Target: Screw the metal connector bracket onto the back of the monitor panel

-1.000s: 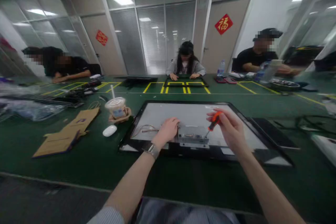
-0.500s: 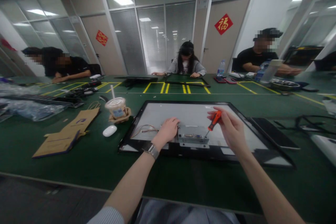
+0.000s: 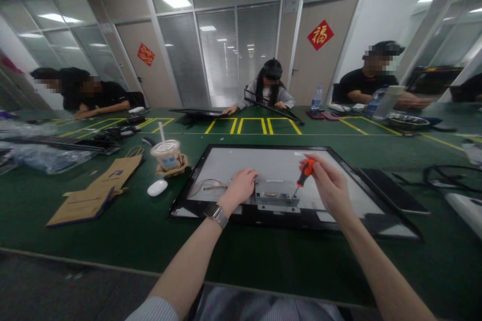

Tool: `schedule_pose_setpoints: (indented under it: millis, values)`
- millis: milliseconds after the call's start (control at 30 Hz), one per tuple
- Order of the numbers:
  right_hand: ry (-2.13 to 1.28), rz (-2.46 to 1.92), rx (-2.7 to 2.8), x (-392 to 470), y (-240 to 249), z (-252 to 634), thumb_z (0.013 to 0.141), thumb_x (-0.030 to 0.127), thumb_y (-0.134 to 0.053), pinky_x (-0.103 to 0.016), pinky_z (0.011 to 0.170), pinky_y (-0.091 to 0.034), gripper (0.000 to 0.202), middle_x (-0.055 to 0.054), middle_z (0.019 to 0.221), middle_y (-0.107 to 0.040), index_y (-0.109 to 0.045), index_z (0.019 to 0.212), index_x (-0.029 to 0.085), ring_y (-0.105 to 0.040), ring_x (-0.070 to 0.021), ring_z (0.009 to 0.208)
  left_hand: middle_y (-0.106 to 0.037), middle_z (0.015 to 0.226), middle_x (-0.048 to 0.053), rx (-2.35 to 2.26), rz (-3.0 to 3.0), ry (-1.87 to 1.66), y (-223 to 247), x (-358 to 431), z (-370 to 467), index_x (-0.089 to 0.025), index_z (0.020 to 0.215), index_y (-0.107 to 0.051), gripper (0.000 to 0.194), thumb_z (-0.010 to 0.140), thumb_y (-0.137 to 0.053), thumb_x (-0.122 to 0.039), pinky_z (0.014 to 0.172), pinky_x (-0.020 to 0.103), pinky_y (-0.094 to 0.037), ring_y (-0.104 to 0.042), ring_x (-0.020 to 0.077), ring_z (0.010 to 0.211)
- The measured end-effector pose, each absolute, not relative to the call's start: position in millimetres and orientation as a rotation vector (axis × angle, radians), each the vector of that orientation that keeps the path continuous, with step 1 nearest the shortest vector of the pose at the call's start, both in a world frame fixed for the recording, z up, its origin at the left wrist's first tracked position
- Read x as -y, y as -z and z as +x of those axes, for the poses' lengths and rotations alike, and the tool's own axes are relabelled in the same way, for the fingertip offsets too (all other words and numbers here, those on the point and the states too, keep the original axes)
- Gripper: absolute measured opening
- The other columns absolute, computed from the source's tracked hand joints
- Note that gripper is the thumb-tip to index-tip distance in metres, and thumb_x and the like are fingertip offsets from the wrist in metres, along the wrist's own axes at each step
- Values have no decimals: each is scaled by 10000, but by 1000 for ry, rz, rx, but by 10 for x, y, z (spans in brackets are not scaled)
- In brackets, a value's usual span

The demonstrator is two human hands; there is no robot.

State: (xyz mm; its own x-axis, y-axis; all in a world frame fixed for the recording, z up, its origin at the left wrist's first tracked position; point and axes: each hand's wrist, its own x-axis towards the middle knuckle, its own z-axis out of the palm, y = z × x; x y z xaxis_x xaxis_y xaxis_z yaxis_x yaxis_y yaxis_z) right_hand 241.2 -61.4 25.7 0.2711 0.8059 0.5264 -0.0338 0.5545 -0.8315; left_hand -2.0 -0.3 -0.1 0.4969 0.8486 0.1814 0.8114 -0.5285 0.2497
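A monitor panel (image 3: 222, 160) with a black frame lies back-side up on the green table before me. Near its front edge sits a metal bracket (image 3: 277, 207) with a row of connector ports. My left hand (image 3: 242, 185), a watch on its wrist, grips the bracket's left end with fingers curled; its fingertips are partly hidden. In my right hand (image 3: 331, 180) is an orange and black screwdriver (image 3: 306, 172), held by the handle between closed fingers. It slants down to the left, its tip at the ports near the bracket's right end. Thin cables (image 3: 209, 185) lie left of the bracket.
Left of the panel stand a drink cup (image 3: 166, 153) with a straw, a white mouse (image 3: 157, 188) and a brown paper bag (image 3: 92, 195). A dark flat slab (image 3: 393, 190) lies to the right. Across the table, a person (image 3: 269, 88) handles a thin black frame.
The screwdriver has turned slightly in my right hand, and its tip has shifted a little left. My left hand stays put. The person opposite has raised one side of the black frame.
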Motion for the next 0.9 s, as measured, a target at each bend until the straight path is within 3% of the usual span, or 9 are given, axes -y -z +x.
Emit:
schedule_pose_setpoints:
  millis: [133, 333, 500, 767, 900]
  values:
    - [-692, -795, 1190, 621, -270, 2407, 911, 443, -701, -443, 968, -566, 279, -36, 1033, -791, -767, 1140, 300, -744, -221, 966, -601, 1430, 107, -1457, 2617, -427, 13, 3, -22, -143, 1335, -618, 397, 1012, -388, -134, 1176, 354, -379, -559, 224, 1312]
    - [-608, -848, 1132, 594, -250, 2434, 748, 373, -856, -387, 886, -592, 220, -9, 974, -771, -796, 942, 287, -717, -203, 902, -599, 1432, 109, -1462, 2609, -432, 11, 0, -26, -159, 1335, -621, 402, 1014, -380, -141, 1170, 351, -387, -562, 217, 1311]
    - [-674, -812, 1159, 631, -286, 2388, 900, 478, -700, -446, 944, -575, 280, -48, 1001, -789, -783, 1075, 275, -743, -225, 932, -608, 1418, 107, -1452, 2610, -426, 3, 4, -20, -147, 1332, -621, 401, 1014, -376, -139, 1171, 349, -385, -561, 217, 1306]
    - [-609, -871, 1150, 601, -239, 2436, 798, 360, -816, -388, 810, -601, 214, -19, 951, -769, -787, 992, 272, -708, -198, 836, -597, 1436, 107, -1455, 2590, -441, 6, 13, -33, -161, 1325, -624, 398, 1015, -375, -143, 1182, 356, -376, -547, 215, 1331]
    - [-645, -832, 1190, 634, -263, 2411, 892, 396, -721, -412, 898, -583, 234, -32, 989, -773, -777, 1089, 283, -720, -212, 933, -607, 1417, 109, -1445, 2596, -447, -2, 15, -29, -163, 1314, -627, 395, 1013, -372, -138, 1174, 360, -384, -555, 214, 1318]
